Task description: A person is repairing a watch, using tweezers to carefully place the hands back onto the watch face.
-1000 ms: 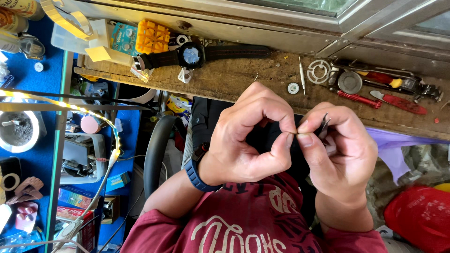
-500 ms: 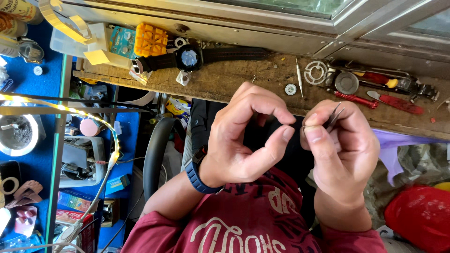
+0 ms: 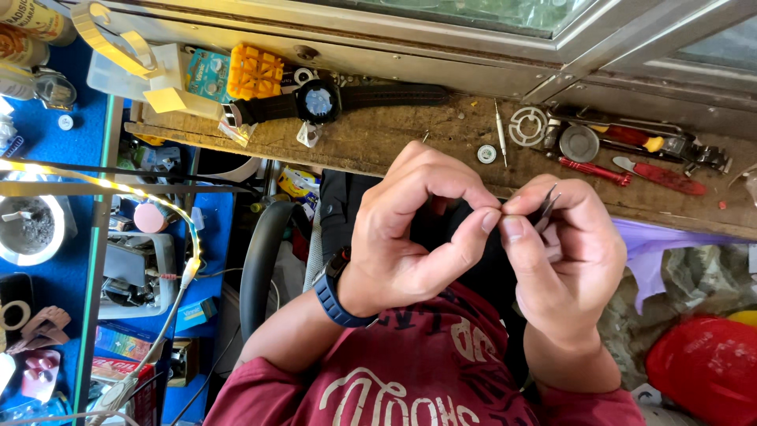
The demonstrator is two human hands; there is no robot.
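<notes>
Both hands meet just below the front edge of the worn wooden workbench (image 3: 394, 146), held up close to the camera. The left hand (image 3: 410, 229) curls into a ring, its thumb and forefinger tips pressed together against the fingertips of the right hand (image 3: 564, 260). Whatever is pinched at that meeting point is too small to make out. The right hand is closed around a pair of thin dark metal tweezers (image 3: 547, 207), whose tips stick up just above its forefinger; the tips sit close together, but I cannot tell whether they clamp anything. A dark blue band (image 3: 335, 288) wraps the left wrist, and a dark red printed shirt (image 3: 426, 379) fills the space beneath the hands.

On the workbench, straight above the left hand, lies a black wristwatch with a round blue dial (image 3: 319, 101), its strap stretched out flat. Left of that watch sits an orange ridged plastic block (image 3: 254, 72). Right of the watch, above the right hand, lie a small white disc (image 3: 486, 154), a slim silver pin tool (image 3: 498, 126), a round silver ring-shaped fitting (image 3: 527, 126) and two red-handled screwdrivers (image 3: 595, 170). A red plastic bag (image 3: 702, 367) rests well to the right of the right hand, below the bench edge.
</notes>
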